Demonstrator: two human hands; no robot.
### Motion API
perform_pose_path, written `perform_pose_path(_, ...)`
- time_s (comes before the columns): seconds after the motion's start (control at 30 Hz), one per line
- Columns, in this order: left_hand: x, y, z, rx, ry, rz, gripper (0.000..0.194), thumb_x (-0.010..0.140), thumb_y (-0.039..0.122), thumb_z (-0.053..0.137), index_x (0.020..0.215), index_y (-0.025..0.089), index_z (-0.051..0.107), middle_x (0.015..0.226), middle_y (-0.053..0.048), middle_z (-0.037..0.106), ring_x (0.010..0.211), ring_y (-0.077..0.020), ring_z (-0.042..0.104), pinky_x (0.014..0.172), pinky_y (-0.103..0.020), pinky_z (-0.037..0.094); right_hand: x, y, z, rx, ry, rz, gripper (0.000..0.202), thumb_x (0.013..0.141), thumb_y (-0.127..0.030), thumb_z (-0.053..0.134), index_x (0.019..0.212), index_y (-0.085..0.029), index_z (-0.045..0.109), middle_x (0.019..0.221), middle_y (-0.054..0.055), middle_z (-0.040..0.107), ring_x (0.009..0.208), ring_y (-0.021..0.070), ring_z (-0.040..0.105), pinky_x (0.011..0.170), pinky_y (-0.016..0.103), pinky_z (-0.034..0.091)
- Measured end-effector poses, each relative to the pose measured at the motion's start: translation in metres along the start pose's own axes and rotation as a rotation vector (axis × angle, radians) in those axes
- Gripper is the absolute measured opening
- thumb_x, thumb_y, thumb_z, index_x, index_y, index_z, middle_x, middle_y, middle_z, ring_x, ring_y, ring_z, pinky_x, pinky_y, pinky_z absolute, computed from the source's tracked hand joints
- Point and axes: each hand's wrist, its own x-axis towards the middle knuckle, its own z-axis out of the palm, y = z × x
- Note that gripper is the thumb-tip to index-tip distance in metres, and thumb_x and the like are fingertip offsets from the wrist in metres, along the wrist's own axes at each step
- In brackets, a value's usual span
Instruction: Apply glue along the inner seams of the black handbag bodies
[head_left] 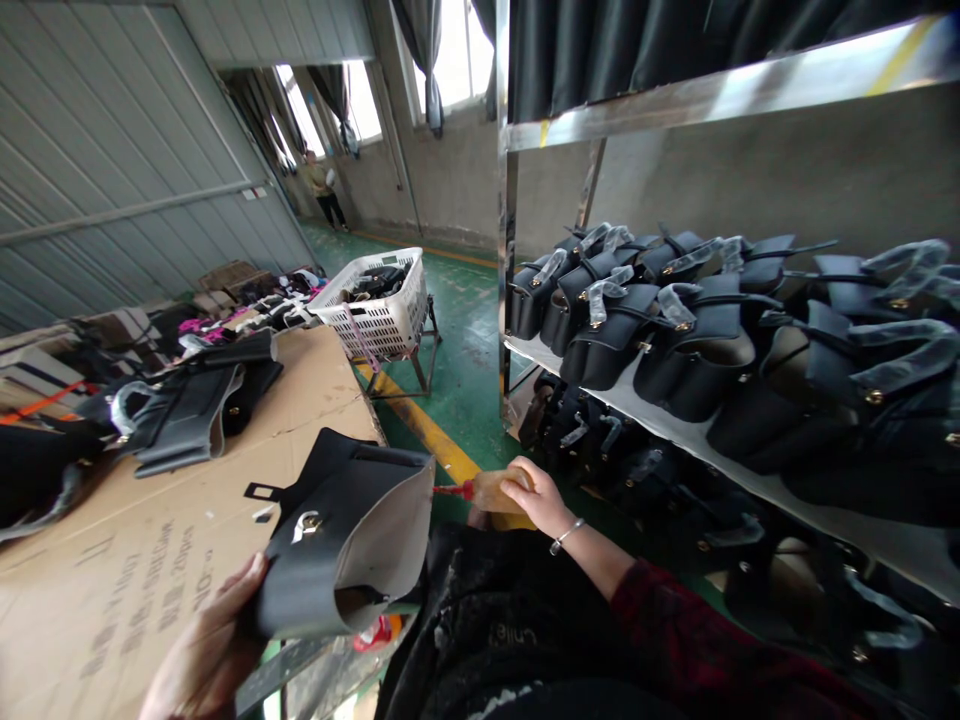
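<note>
My left hand grips the lower left side of a black handbag, thumb on its outer face. The bag is tilted, and its open side shows a pale grey lining. A gold clasp sits on its front, and a strap tab with a slot sticks out to the left. In my right hand is a squeeze bottle of yellowish content with a red nozzle. The nozzle points left at the bag's open edge; I cannot tell whether it touches. My fingers wrap around the bottle.
A cardboard-topped table lies to the left with black bag pieces on it. Beyond stands a white plastic basket on a metal stand. On the right, a rack shelf carries many black handbags. A person stands far back.
</note>
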Motion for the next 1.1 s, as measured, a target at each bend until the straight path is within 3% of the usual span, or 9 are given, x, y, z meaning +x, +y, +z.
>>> perform_pose_path(0.13,0.001,-0.001,-0.001,-0.023,0.003,-0.008,0.038,0.039,0.013,0.095,0.071,0.015,0.075,0.067,0.001,0.071,0.063,-0.0164,0.063,0.057,-0.022,0.059,0.016,-0.001,0.007,0.015,0.079,0.011,0.025,0.073,-0.044,0.064,0.081,-0.022,0.057,0.072,-0.002,0.052,0.068,0.0182,0.050,0.067,0.029,0.044)
perform_pose_path(0.3,0.001,-0.003,-0.003,-0.012,-0.010,0.001,0.033,0.045,0.013,0.093,0.073,0.017,0.075,0.071,0.000,0.073,0.065,-0.0179,0.065,0.058,-0.023,0.059,0.022,0.002,0.015,0.030,0.075,0.020,0.027,0.071,-0.046,0.064,0.080,-0.022,0.057,0.070,-0.002,0.051,0.067,0.0182,0.050,0.067,0.030,0.044)
perform_pose_path(0.77,-0.006,-0.002,0.008,-0.019,0.036,0.040,0.027,0.047,0.010,0.087,0.066,0.020,0.071,0.064,0.000,0.068,0.059,-0.0172,0.063,0.051,-0.021,0.058,-0.020,-0.006,0.013,0.133,0.011,0.184,0.031,0.069,-0.048,0.067,0.078,-0.021,0.056,0.069,-0.003,0.050,0.067,0.0176,0.049,0.065,0.029,0.045)
perform_pose_path(1.1,-0.016,0.002,0.022,-0.017,0.097,0.031,0.016,0.053,0.011,0.079,0.063,0.020,0.072,0.068,-0.001,0.071,0.057,-0.0155,0.061,0.051,-0.019,0.057,-0.047,-0.011,0.010,0.176,-0.054,0.194,0.027,0.071,-0.043,0.069,0.079,-0.020,0.058,0.069,-0.003,0.052,0.067,0.0170,0.050,0.065,0.028,0.043)
